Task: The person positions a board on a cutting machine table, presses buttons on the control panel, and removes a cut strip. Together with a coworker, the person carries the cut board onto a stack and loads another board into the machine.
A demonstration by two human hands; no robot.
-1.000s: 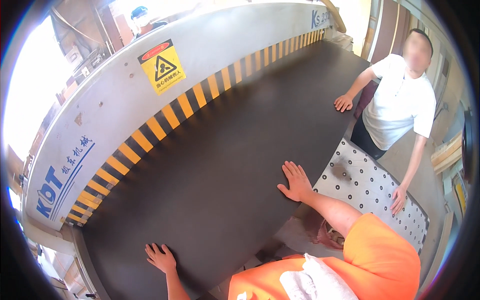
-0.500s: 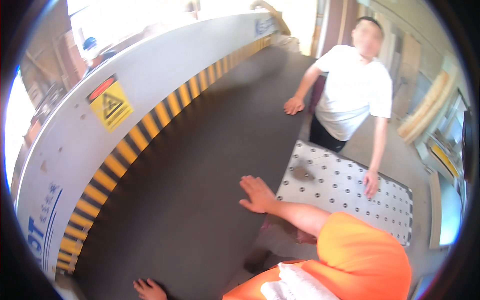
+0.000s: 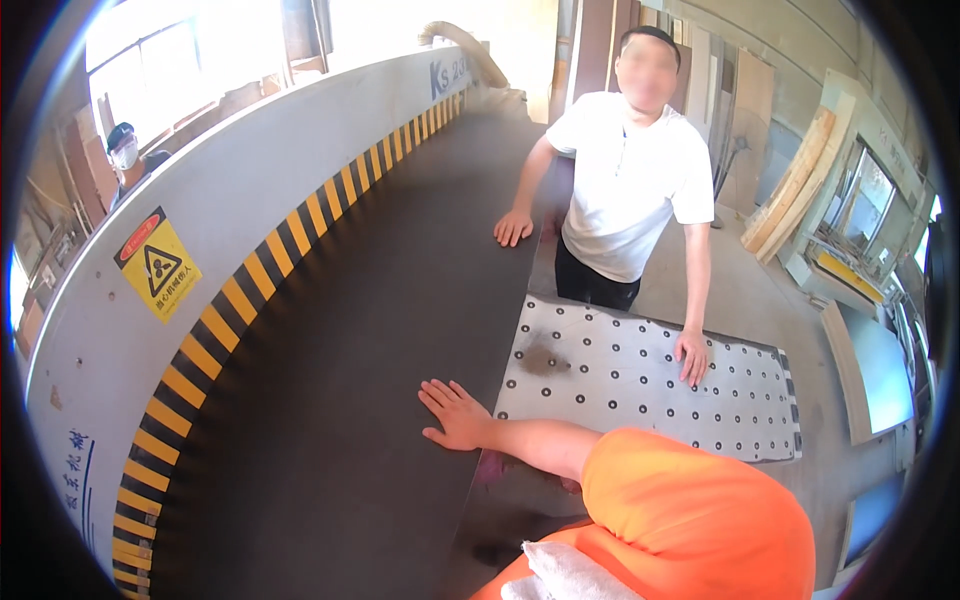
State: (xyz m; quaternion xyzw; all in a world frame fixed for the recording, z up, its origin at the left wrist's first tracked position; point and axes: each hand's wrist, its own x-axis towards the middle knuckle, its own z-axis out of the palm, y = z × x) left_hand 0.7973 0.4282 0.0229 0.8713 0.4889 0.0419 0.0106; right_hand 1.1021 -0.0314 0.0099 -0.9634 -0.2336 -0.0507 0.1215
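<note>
My right hand (image 3: 455, 412) lies palm down, fingers spread, near the right edge of a long dark flat panel (image 3: 340, 380). It holds nothing, and its bare forearm comes out of an orange sleeve. My left hand is outside the picture. The panel runs along a grey machine beam (image 3: 290, 130) with a yellow-and-black striped strip (image 3: 240, 298) at its foot. Across from me, a co-worker in a white shirt (image 3: 635, 185) rests one hand on the panel's edge and the other on a white side table with black dots (image 3: 640, 385).
A yellow warning sign (image 3: 158, 265) is on the beam. Behind the beam stands a second person in a cap and mask (image 3: 125, 160). A flexible hose (image 3: 465, 50) curves at the far end. Boards (image 3: 795, 185) and framed panels lean at the right.
The view has swung right, so everything appears further left. My left hand, earlier at the lower edge on the panel, has gone out of view. My right hand stays flat on the panel.
</note>
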